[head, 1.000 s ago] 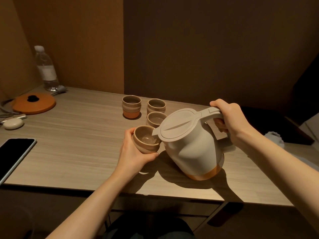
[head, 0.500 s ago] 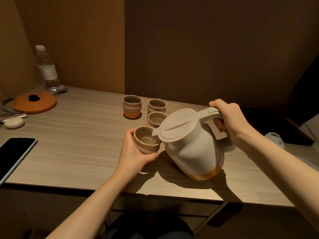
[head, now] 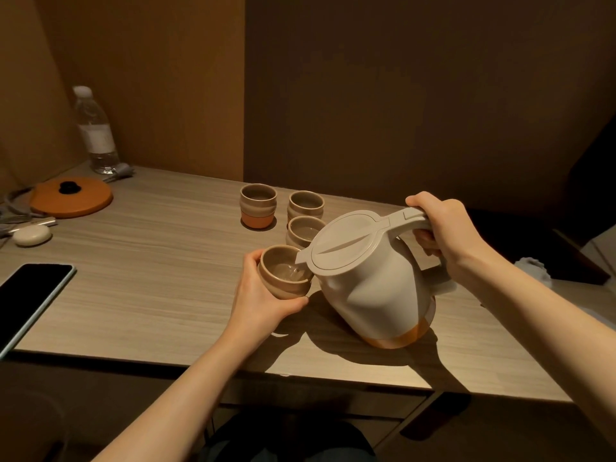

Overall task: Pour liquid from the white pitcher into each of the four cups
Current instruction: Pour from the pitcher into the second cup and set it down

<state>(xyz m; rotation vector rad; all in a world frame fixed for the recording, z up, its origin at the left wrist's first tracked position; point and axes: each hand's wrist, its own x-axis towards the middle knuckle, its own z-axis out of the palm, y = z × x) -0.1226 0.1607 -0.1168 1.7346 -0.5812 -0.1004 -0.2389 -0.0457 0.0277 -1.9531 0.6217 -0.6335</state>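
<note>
So, both forearms come in from the bottom edge and meet over the near half of the table [head: 150,288]. The left hand [head: 263,303] is wrapped around the held cup [head: 283,275], thumb curled round the near side under it and fingers on the far side, keeping it tipped a bit toward the spout. The right hand [head: 443,228] is clenched on the handle of the white pitcher [head: 370,281], knuckles up, wrist bent down.

The pitcher leans toward 9 o'clock with its orange base edge still on the table, lid on, and the spout sits right over the held cup's rim. There's some clear liquid in the bottom of that cup. From the pitcher, the held cup is at 9 o'clock, touching or nearly touching the spout.

The other three cups are at about 11 o'clock from the pitcher: the near cup [head: 303,230] partly hidden behind the lid, the back cup [head: 306,204] just behind it, and the left cup [head: 258,205] with an orange base standing a little apart.

Way over at 9 to 10 o'clock: a phone [head: 30,295], a small white case [head: 32,235], an orange lid [head: 71,196] with a black knob, and a water bottle [head: 95,131] in the corner.
</note>
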